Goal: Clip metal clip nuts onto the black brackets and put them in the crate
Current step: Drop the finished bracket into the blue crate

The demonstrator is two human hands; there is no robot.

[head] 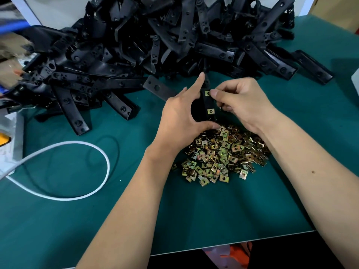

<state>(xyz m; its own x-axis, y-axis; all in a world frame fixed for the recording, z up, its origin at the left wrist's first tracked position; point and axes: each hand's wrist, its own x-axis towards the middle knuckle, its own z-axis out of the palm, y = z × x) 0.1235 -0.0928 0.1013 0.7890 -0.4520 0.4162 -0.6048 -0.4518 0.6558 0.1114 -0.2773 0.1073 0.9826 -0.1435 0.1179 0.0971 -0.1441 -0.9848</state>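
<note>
Above the heap of clip nuts [223, 154] on the green mat [213, 210], I have one black bracket [208, 105] held upright between both hands, close to the supply so the next nut is only a short reach down. My left hand [180, 117] wraps round the bracket's lower part, thumb underneath and forefinger stretched up along its far edge, which I judge steadies it against the sideways push of clipping. My right hand [239, 100] has its fingers curled in, thumb and fingertips pinching the upper clip nut [207, 93] at the bracket's top end, seemingly pressing it home over the edge. A second clip nut [211, 111] already sits lower on the same face, so this piece looks nearly finished. Behind, the big pile of unworked brackets [155, 45] lies across the back of the mat, within arm's reach. A white cable [77, 171] loops on the left, well apart from the work. I cannot see any crate from here, so where the finished bracket goes is unclear to me.
</note>
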